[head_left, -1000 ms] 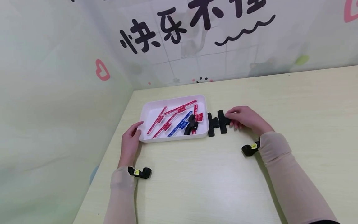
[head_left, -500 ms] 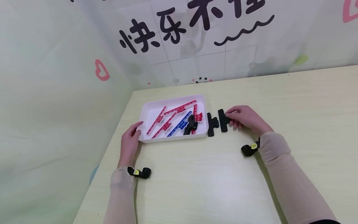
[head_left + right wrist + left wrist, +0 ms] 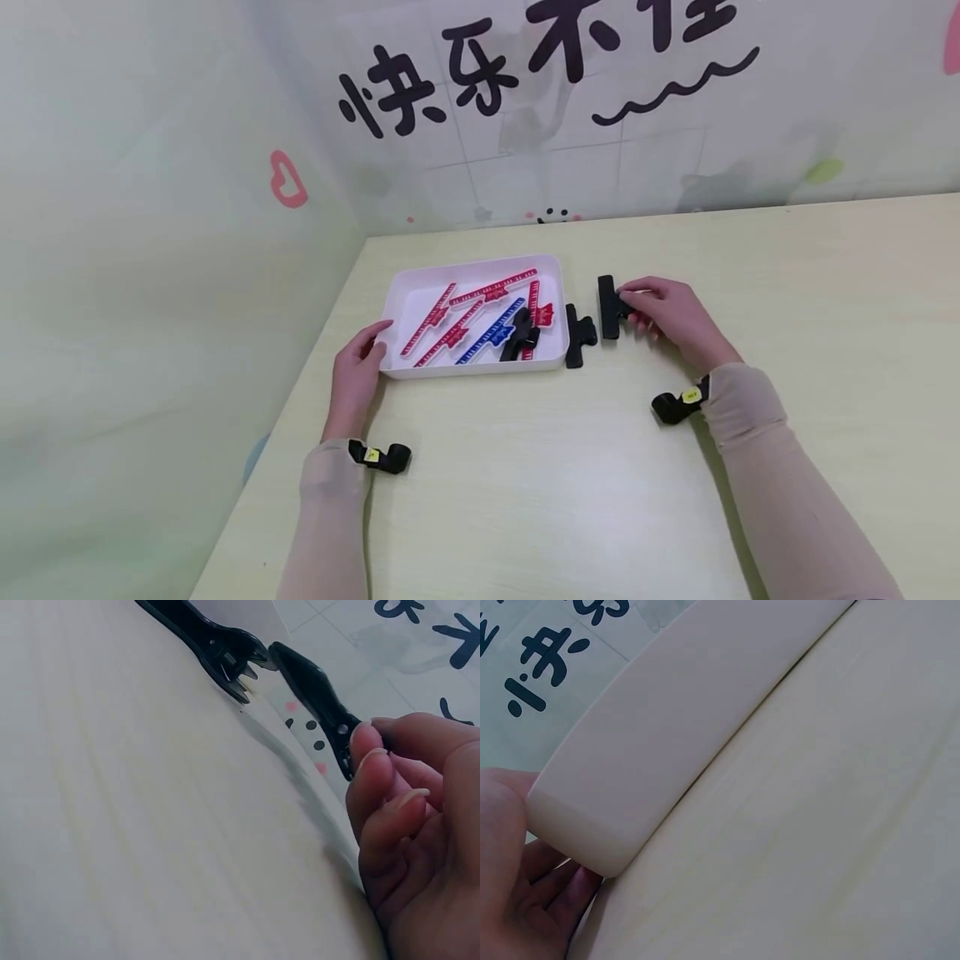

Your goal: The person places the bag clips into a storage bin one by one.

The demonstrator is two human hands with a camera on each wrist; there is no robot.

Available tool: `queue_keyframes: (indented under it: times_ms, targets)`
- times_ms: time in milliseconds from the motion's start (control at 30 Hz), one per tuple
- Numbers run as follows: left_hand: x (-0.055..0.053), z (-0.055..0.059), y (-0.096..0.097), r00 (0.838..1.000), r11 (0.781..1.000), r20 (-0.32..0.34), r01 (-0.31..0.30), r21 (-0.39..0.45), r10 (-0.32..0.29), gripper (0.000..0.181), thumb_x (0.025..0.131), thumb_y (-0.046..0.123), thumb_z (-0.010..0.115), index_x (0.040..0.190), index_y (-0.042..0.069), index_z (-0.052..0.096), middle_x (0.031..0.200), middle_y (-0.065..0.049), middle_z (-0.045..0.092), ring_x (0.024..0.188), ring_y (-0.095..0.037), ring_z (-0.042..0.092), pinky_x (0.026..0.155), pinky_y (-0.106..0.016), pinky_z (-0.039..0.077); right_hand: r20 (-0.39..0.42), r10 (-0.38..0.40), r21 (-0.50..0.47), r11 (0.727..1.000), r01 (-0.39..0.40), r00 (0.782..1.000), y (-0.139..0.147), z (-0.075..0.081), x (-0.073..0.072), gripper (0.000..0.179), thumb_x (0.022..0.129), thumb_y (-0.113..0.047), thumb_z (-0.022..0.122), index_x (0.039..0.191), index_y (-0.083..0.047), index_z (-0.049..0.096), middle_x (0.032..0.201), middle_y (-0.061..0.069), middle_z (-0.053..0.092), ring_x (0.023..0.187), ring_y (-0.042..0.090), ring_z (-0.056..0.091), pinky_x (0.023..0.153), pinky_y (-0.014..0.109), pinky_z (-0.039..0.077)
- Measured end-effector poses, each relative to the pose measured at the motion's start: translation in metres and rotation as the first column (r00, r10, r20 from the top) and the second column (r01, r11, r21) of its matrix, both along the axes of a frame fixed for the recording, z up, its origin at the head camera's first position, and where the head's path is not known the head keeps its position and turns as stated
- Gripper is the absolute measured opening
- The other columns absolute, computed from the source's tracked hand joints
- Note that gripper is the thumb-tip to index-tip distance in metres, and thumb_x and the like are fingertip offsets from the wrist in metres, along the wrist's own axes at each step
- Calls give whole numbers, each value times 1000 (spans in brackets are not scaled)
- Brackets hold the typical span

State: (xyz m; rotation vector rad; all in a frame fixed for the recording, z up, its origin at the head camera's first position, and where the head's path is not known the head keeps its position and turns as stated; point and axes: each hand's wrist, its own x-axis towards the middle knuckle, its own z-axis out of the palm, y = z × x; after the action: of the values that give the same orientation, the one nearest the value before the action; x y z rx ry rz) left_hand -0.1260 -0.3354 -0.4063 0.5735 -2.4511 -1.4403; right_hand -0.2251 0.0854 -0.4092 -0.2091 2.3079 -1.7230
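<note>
At the left end of a white plastic tray [image 3: 450, 372], my left hand [image 3: 355, 379] grips the near corner. The left wrist view shows a finger over the rim and other fingers curled at the corner's outside. My right hand [image 3: 675, 315] pinches a black wide-jawed clip [image 3: 608, 308] by its handle. In the right wrist view that clip [image 3: 311, 682] is raised off the table, between thumb and fingertips. A second black clip [image 3: 574, 337] stands on the table against the tray's right side. Inside the tray lie several red clips [image 3: 429, 321], a blue clip [image 3: 491, 332] and another black clip [image 3: 519, 336].
The pale wooden table [image 3: 510, 475] spreads out in front and to the right. A printed curtain [image 3: 555, 175] with black characters hangs along the table's back edge. Another light curtain [image 3: 150, 292] borders the left side.
My right hand has lifted the pinched clip and moved it slightly away and to the right of the second black clip. My left hand has kept its grip on the tray.
</note>
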Motion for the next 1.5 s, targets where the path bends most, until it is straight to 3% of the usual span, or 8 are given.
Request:
queue_keyframes:
  times_ms: [467, 800, 1133, 1367, 1500]
  targets:
    - [0, 1, 0, 1000, 1000, 1, 2, -18, -2, 32, 94, 20, 47, 120, 34, 59, 139, 8, 44, 130, -12, 36, 107, -35, 32, -6, -80, -110, 991, 79, 997, -13, -4, -14, 40, 88, -39, 57, 115, -10, 59, 67, -6, 57, 58, 7, 49, 47, 23, 42]
    - [2, 6, 3, 1000, 1000, 12, 6, -29, -6, 32, 94, 20, 47, 120, 34, 59, 139, 9, 44, 130, -12, 36, 108, -36, 32, 27, -125, -145, 981, 127, 992, -11, 4, -14, 40, 88, -39, 58, 115, -9, 59, 69, -7, 55, 60, 8, 49, 50, 21, 42]
    - [4, 12, 1, 1000, 999, 22, 10, -33, -9, 33, 94, 19, 47, 120, 34, 59, 138, 8, 45, 130, -11, 36, 108, -34, 32, 0, -125, -79, 989, 124, 992, -20, 24, -11, 39, 89, -40, 56, 113, -9, 60, 67, -5, 53, 59, 8, 48, 52, 22, 44]
    - [4, 13, 1, 999, 1000, 32, 10, -26, -9, 33, 93, 19, 47, 120, 33, 59, 138, 8, 45, 130, -11, 36, 108, -34, 31, -1, -169, -214, 963, 165, 986, -27, 41, -5, 34, 91, -28, 55, 114, -4, 61, 68, -5, 54, 57, 5, 47, 49, 17, 41]
    - [4, 14, 1, 1000, 999, 26, 14, -33, -13, 32, 93, 19, 47, 120, 32, 60, 138, 7, 46, 130, -11, 37, 108, -34, 31, -5, -140, -211, 968, 136, 990, -36, 48, -3, 33, 92, -26, 54, 117, -6, 60, 70, -4, 54, 59, 6, 47, 50, 18, 42]
